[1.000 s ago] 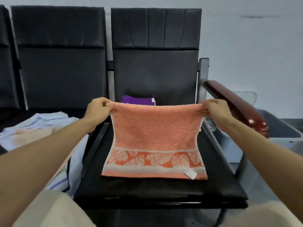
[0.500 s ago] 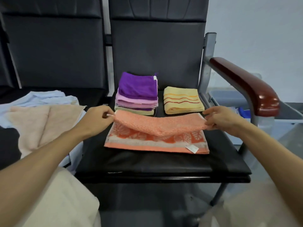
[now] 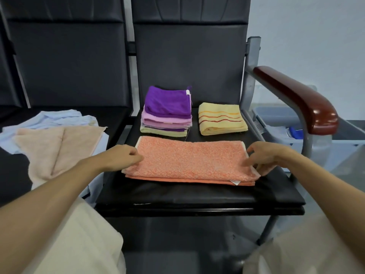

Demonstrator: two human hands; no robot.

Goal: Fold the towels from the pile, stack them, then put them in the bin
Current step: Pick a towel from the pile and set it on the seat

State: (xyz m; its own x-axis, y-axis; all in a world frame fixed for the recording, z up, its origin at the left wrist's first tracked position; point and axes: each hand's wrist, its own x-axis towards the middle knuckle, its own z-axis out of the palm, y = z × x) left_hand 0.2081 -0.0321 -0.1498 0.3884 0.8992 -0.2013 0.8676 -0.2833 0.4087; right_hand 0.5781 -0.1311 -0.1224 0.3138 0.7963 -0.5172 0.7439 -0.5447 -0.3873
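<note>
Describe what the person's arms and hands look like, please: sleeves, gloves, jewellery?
The left hand and right hand are bare: no gloves, no rings or watch visible. The left forearm and right forearm are uncovered up to the frame edge; no sleeve is in view.

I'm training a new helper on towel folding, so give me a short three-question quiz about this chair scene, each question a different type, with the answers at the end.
1. True or false: the orange towel lies on top of the purple-topped stack.
2. What lies on the seat just right of that stack? A) a blue cloth B) a yellow striped towel C) a bin
3. Fill in: the unfolded peach towel lies on the neighbouring seat to the person's ____.
Key: 1 false, it lies flat in front of the stack; 2 B; 3 left.
</note>
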